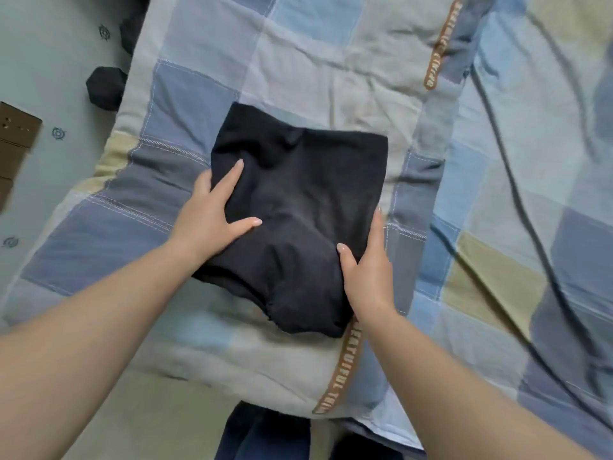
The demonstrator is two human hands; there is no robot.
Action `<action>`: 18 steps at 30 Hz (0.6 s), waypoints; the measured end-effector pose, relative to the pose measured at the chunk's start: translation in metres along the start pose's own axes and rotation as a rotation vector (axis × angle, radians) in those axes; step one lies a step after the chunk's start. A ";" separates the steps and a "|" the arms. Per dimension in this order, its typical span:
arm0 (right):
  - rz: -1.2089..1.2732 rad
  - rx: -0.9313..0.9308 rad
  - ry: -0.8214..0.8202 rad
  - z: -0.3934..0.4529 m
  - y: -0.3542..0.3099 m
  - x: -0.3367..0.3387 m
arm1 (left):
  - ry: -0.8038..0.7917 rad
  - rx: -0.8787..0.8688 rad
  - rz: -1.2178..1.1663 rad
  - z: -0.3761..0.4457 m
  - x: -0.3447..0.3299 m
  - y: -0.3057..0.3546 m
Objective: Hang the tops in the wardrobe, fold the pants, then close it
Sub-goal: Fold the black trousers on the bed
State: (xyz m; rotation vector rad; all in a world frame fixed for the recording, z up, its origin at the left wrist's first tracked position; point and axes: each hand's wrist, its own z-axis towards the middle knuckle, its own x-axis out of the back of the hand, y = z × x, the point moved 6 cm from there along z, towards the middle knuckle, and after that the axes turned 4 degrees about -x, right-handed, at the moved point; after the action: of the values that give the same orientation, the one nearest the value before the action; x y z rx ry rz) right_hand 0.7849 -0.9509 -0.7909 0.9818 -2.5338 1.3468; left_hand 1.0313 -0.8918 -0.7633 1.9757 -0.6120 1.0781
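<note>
At the centre of the head view, both hands sit on a folded bundle of black pants [298, 207] that lies on a patchwork quilt [325, 61]. The folding step looks nearly finished: the cloth is already a compact, roughly square packet, and what I judge to be under way is the final squaring and flattening. The next move probably calls for sliding fingers beneath the packet from both sides and lifting it level so the layers do not slip, then carrying it to the wardrobe, which is not in view here.

The left hand [209, 220], at the packet's nine o'clock edge, lies flat with straight fingers and a spread thumb, pressing on the cloth and gripping nothing. The right hand [368, 260], at about four o'clock, stands on edge against the packet's side, thumb on top of the fabric; its fingers run along the far side, and whether they tuck under the cloth cannot be told.

Outward from there, the quilt covers most of the view, with a brown lettered strip [338, 370] running toward six o'clock. Towards ten o'clock, two dark blocky objects [104, 88] sit on a pale floor [43, 61]. No tops are in view.
</note>
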 end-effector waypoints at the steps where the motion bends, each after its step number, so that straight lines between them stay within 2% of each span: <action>1: -0.018 -0.008 -0.015 -0.016 0.008 0.015 | -0.009 0.000 -0.035 -0.019 -0.005 0.011; 9: -0.113 -0.012 -0.026 -0.138 0.039 0.174 | -0.105 0.017 -0.183 -0.160 -0.012 0.140; 14: -0.056 -0.033 0.096 -0.220 0.052 0.261 | -0.143 -0.124 -0.246 -0.218 0.001 0.226; 18: 0.012 -0.092 0.236 -0.288 0.063 0.304 | -0.223 -0.258 -0.251 -0.251 0.011 0.278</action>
State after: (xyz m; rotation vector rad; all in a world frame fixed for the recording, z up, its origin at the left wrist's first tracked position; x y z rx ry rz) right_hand 0.4529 -0.8521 -0.5471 0.7440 -2.4036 1.2537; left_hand 0.7211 -0.8463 -0.5581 1.8967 -0.5697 0.5996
